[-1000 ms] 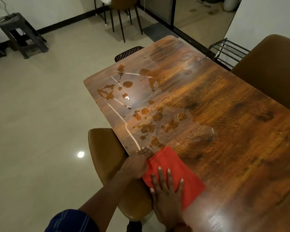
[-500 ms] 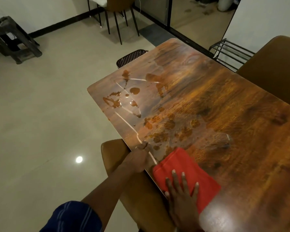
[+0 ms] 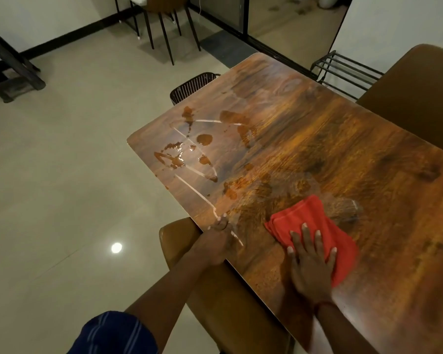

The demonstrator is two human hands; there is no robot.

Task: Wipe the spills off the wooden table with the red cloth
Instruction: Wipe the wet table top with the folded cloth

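A folded red cloth (image 3: 304,218) lies on the wooden table (image 3: 356,154) near its left edge. My right hand (image 3: 311,261) presses flat on the cloth's near half, fingers spread. At the table's left edge my left hand (image 3: 216,241) grips the rim, thumb on top. Brown spills (image 3: 203,139) sit in patches and puddles beyond the cloth, toward the far left corner. A smeared wet patch (image 3: 266,195) lies just ahead of the cloth.
A tan chair (image 3: 179,238) is tucked under the left edge below my left arm. Another tan chair (image 3: 420,93) stands at the right side, a black mesh chair (image 3: 192,85) at the far end. A black metal rack (image 3: 343,70) is behind the table.
My right hand has slid the red cloth away from the table's left edge, toward the middle and slightly forward. My left hand stays on the rim. The view has shifted right.
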